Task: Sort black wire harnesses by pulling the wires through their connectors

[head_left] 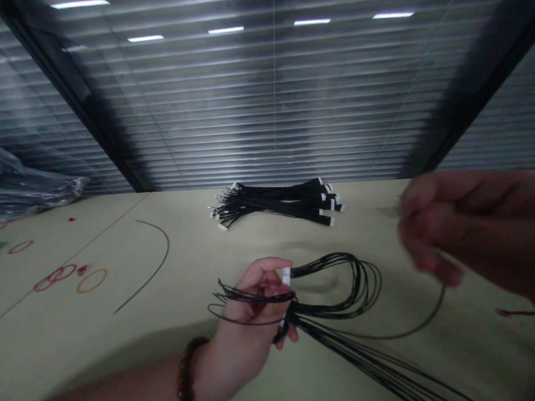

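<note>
My left hand (259,306) is closed around a bundle of thin black wires (334,312) low in the middle of the view. Part of the bundle loops out to the right and back to a white connector (286,276) at my fingertips. Other wires run down to the lower right. Over on the right, my right hand (443,228) is blurred, with its fingers drawn together. A single black wire curves from the bundle up to its underside, and its end is hidden there.
A pile of black wire harnesses (284,201) with white connectors lies behind my hands, near the blinds (259,111). On the left are a loose black wire (168,245), red rings (54,277), a yellow ring (92,281) and a plastic bag (37,192).
</note>
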The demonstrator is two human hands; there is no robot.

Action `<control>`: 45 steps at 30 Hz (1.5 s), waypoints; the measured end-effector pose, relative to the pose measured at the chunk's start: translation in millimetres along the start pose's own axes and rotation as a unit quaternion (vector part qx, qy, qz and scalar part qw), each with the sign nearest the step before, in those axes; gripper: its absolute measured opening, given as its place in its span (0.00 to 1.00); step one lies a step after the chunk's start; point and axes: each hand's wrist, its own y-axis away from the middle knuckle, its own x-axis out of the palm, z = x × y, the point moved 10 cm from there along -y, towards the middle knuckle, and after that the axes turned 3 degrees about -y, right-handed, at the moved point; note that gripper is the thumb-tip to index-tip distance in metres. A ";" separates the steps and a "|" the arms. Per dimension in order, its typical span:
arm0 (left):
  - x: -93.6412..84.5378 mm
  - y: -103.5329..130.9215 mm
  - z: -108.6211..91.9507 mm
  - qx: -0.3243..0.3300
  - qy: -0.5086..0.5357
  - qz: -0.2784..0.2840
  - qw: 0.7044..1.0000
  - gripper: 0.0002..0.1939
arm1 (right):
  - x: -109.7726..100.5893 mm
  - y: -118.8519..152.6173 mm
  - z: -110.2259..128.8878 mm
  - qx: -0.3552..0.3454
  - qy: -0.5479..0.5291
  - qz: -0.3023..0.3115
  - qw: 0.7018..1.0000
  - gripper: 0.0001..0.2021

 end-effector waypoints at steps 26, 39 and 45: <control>17.3 2.3 -4.6 0.062 0.118 0.071 0.989 0.09 | 68.0 29.7 74.1 -0.161 0.097 -0.007 0.982 0.13; 16.2 1.8 -2.1 0.042 0.097 0.066 0.992 0.08 | 68.6 32.8 77.3 -0.167 0.108 -0.023 0.980 0.15; 13.1 5.7 3.2 0.039 0.095 0.078 0.992 0.08 | 71.5 32.9 85.1 -0.177 0.168 -0.034 0.969 0.15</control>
